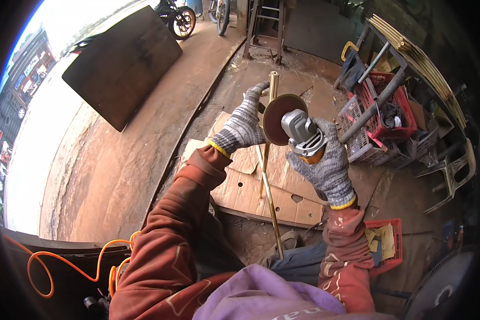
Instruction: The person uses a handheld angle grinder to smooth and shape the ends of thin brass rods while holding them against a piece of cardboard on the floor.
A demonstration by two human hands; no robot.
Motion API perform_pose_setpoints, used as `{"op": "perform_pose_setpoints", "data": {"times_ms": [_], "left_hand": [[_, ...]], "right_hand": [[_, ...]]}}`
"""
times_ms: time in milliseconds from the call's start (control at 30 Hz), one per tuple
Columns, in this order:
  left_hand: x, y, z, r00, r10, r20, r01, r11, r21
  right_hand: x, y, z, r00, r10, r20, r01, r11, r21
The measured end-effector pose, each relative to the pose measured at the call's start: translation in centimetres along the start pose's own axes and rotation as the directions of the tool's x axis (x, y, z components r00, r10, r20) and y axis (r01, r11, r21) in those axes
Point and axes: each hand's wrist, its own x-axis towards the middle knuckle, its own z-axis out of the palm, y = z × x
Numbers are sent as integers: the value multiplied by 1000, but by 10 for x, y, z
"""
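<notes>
My left hand (241, 121), in a grey striped knitted glove with a yellow cuff, is closed at the upright brass-coloured tube (274, 84). The disc (280, 118) hides part of that grip. In a matching glove, my right hand (328, 165) is wrapped round an angle grinder (302, 129) with a grey metal head and an orange body. Its brown disc faces me, in front of the tube. I cannot tell whether disc and tube touch. Below, a second brass-coloured tube (272, 205) slants down toward my leg and crosses the first.
Flattened cardboard (240, 197) lies on the floor beneath. At right stand red crates (392, 109), a metal rack (381, 96) and a plastic chair (453, 168). A red basket (393, 250) sits by my right arm. An orange hose (96, 278) coils at lower left; a ladder (266, 29) stands behind.
</notes>
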Motion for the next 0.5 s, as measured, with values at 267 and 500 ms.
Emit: {"op": "perform_pose_setpoints", "data": {"times_ms": [267,500], "left_hand": [[2,6,2,999,-45,-6,45,999,-5],[3,19,2,995,-96,-38,96,995,16]], "right_hand": [[-8,1,-1,995,-104,1,103,987,-126],[-12,3,-7,991,-133,32,137,963,-233]]}}
